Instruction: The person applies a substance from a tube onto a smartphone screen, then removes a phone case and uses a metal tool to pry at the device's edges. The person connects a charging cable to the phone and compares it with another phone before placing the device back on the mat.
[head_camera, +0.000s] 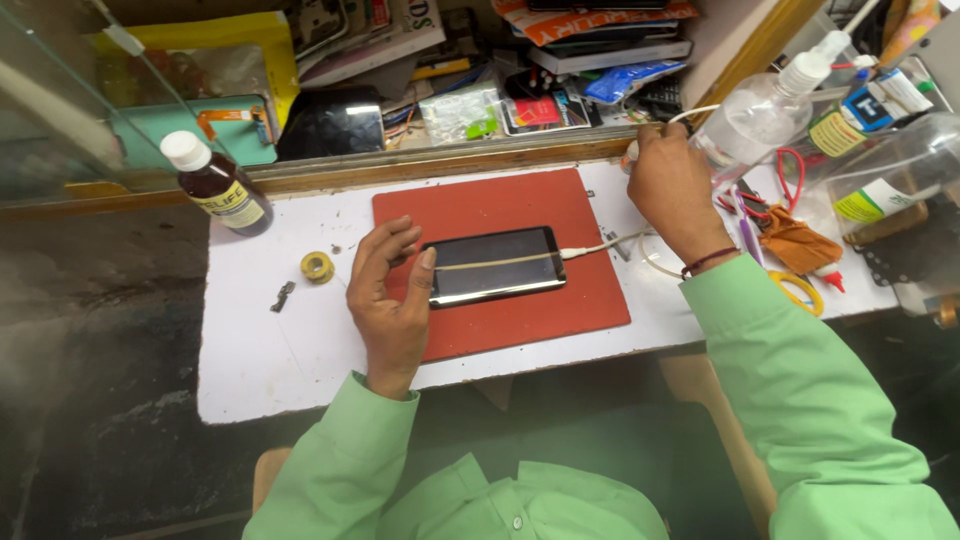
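A black smartphone (497, 266) lies screen up on a red work mat (500, 205). A white cable (600, 247) is plugged into its right end and a pale strip runs across the screen. My left hand (390, 290) rests at the phone's left end, thumb on the screen edge, fingers curled and apart. My right hand (672, 190) is raised at the mat's far right corner, closed on the other end of the white cable beside a clear spray bottle (760, 110).
A brown bottle with a white cap (215, 183) stands at the far left. A yellow tape roll (318, 267) and a small metal piece (283, 296) lie on the white board (270, 350). Tools, an orange cloth (797, 243) and bottles crowd the right; cluttered shelf behind.
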